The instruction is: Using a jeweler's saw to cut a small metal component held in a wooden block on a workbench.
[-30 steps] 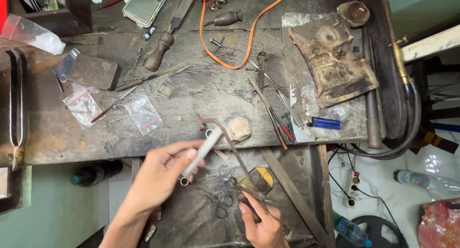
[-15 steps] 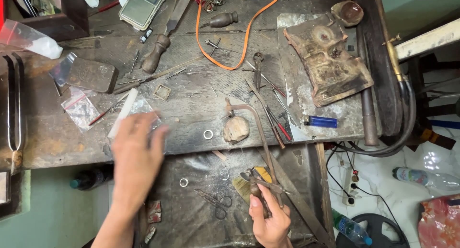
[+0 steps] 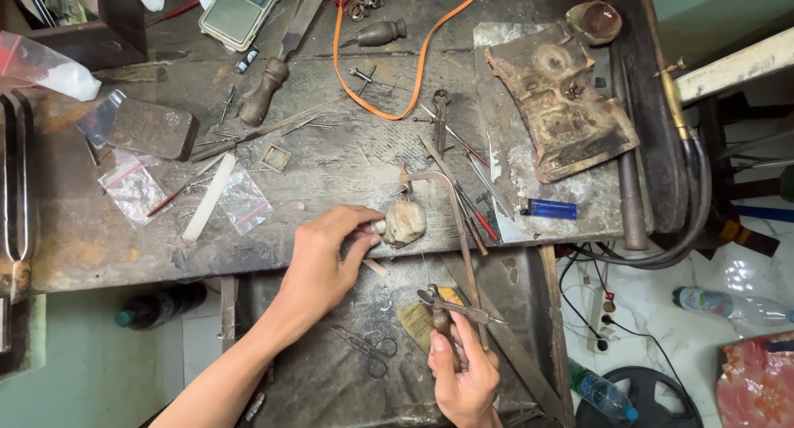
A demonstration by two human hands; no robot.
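Observation:
My left hand [image 3: 327, 258] reaches to the bench's front edge and pinches a small pale ring [image 3: 379, 227] against a worn wooden peg [image 3: 405, 221]. My right hand [image 3: 463, 370] is lower down, over the dark tray [image 3: 314, 378], and grips the wooden handle of a jeweller's saw [image 3: 438, 316]. The saw's thin metal frame [image 3: 453, 217] runs up past the peg. A white stick [image 3: 208, 196] lies on the bench to the left, away from both hands.
The bench holds a pocket scale [image 3: 240, 10], a wooden-handled file [image 3: 265, 97], an orange hose [image 3: 413, 81], a blue lighter [image 3: 550, 209], a charred block [image 3: 562, 97], small plastic bags [image 3: 132, 188] and a metal block [image 3: 149, 130]. Scissors [image 3: 372, 345] and a brush [image 3: 418, 325] lie in the tray.
My left hand laid the white stick on the bench at the left, then came back right and pinched the ring at the peg. My right hand kept the saw handle.

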